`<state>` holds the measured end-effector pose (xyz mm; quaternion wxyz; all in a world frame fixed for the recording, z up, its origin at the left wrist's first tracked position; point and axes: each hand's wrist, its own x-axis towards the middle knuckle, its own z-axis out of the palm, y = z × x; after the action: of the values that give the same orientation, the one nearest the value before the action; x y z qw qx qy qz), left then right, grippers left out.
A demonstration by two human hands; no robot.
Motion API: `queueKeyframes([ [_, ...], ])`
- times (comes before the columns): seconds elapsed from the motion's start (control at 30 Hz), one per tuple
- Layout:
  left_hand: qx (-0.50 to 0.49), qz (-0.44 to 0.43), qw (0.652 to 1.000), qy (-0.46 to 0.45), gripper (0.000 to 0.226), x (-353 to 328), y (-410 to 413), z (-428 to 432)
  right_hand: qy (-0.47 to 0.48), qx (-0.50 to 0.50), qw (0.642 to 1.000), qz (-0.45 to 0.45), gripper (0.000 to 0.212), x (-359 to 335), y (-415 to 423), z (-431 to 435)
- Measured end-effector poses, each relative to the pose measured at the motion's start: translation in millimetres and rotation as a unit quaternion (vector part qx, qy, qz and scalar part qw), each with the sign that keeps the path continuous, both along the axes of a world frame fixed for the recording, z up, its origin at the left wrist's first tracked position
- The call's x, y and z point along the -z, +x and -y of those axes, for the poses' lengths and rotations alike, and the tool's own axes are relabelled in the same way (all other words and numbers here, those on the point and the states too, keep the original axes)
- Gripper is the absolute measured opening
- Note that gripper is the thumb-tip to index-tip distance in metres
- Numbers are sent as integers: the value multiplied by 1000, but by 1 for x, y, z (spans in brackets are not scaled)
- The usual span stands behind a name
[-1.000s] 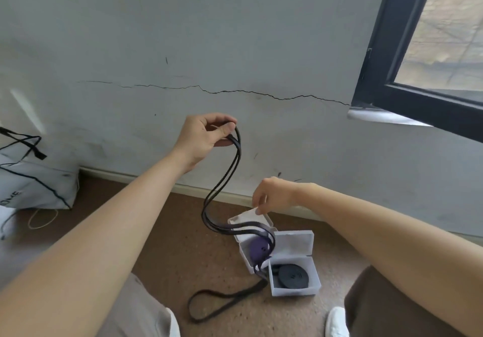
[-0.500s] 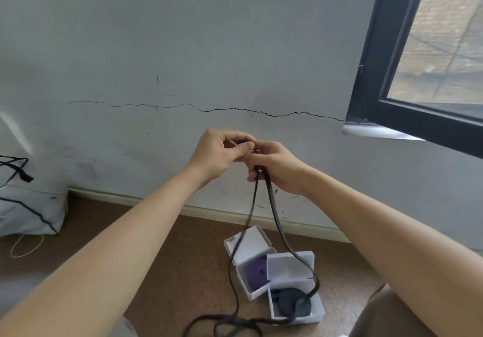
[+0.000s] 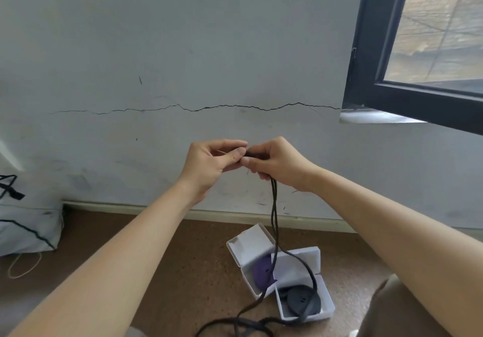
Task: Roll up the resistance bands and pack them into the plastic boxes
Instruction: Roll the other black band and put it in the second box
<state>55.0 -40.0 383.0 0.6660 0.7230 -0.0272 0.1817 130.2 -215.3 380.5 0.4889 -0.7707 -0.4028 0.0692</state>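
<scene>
My left hand (image 3: 213, 163) and my right hand (image 3: 277, 163) meet in front of the wall, both pinching the top end of a black resistance band (image 3: 274, 216). Its strands hang down from my right hand, pass over the boxes and trail onto the floor. Below stand two open white plastic boxes. The left box (image 3: 247, 248) holds a rolled purple band (image 3: 261, 271). The right box (image 3: 325, 297) holds a rolled black band (image 3: 303, 302). The band's end is hidden between my fingertips.
A cracked white wall is straight ahead, with a black window frame (image 3: 366, 49) at the upper right. A white bag with black straps (image 3: 23, 224) lies on the brown floor at the left. My knee (image 3: 392, 310) shows at the lower right.
My right hand came up from above the boxes to join my left hand on the band's end. The hanging loop now falls straight down instead of curving.
</scene>
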Motion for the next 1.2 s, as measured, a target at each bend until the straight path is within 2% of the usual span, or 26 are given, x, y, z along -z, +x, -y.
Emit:
queueKeyframes([
  [0.1, 29, -12, 999, -4, 20, 3, -1, 1, 7, 13, 999, -31, 34, 3, 3, 2],
  [0.13, 37, -8, 999, 24, 26, 4, -1, -1, 19, 11, 998, -58, 34, 5, 4, 4],
  [0.2, 18, 37, 986, 160, 35, 4, -3, -5, 39, -9, 991, -128, 32, 8, 7, 8],
  [0.27, -8, 79, 954, 288, 34, 3, -5, -9, 40, -40, 979, -195, 28, 10, 9, 13],
  [0.33, -12, 97, 940, 328, 32, 0, -8, -11, 34, -65, 966, -248, 24, 10, 9, 18],
  [0.57, -5, 139, 920, 366, 26, -3, -13, -10, 36, -105, 946, -304, 31, 7, 7, 24],
  [0.8, -75, 195, 909, 362, 17, 2, -9, -5, 80, -76, 947, -302, 31, 7, -1, 19],
  [0.9, -137, 235, 895, 354, 17, 4, -6, -1, 122, -46, 943, -305, 31, 7, -5, 14],
  [1.03, -217, 270, 880, 325, 16, 7, -2, 10, 194, -20, 915, -353, 20, 5, -13, 1],
  [1.2, -285, 277, 868, 297, 14, 14, 9, 23, 293, 22, 850, -438, 11, 2, -21, -18],
])
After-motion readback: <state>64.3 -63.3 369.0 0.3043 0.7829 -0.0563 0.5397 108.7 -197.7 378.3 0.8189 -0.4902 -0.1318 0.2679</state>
